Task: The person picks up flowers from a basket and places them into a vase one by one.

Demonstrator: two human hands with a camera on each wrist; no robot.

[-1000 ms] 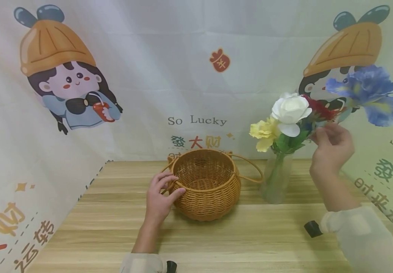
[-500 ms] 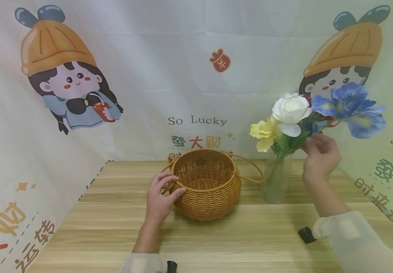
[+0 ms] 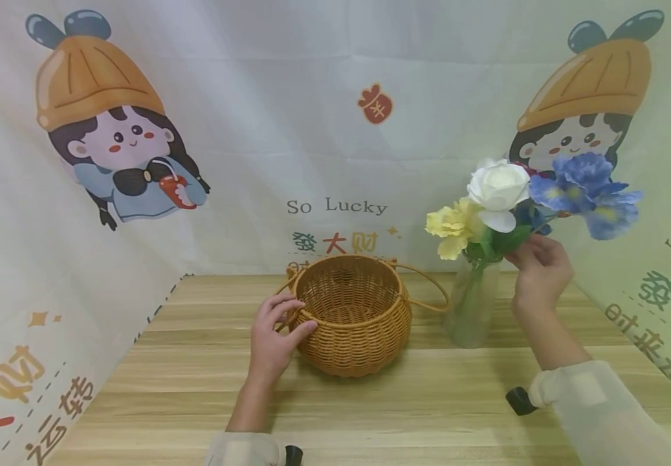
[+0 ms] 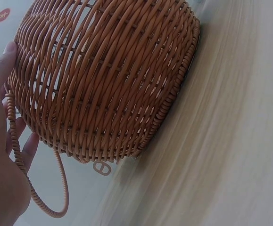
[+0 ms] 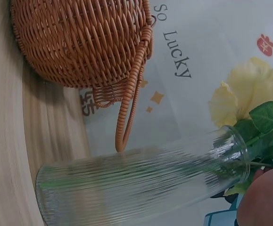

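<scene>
A round wicker basket [image 3: 354, 349] stands upright on the table. My left hand [image 3: 271, 340] holds its left rim, thumb on the near side; the left wrist view shows the thumb against the wicker wall [image 4: 108, 80] and fingers behind the loop handle [image 4: 42, 205]. To the right stands a ribbed clear glass vase [image 3: 470, 317] with a white flower [image 3: 498, 186], a yellow flower [image 3: 454, 225] and green leaves. My right hand [image 3: 541, 275] pinches the stem of a blue iris [image 3: 591, 194] beside the vase mouth. A red flower is mostly hidden behind the blooms; the stem's lower end is hidden too.
The basket's right loop handle [image 3: 428, 285] reaches out close to the vase. Behind the wooden table [image 3: 405, 414] hangs a printed cloth [image 3: 253, 129], which also closes off both sides.
My right hand has moved left and slightly down with the blue iris, bringing it closer to the other flowers and in front of the red one. The left hand and basket have stayed put.
</scene>
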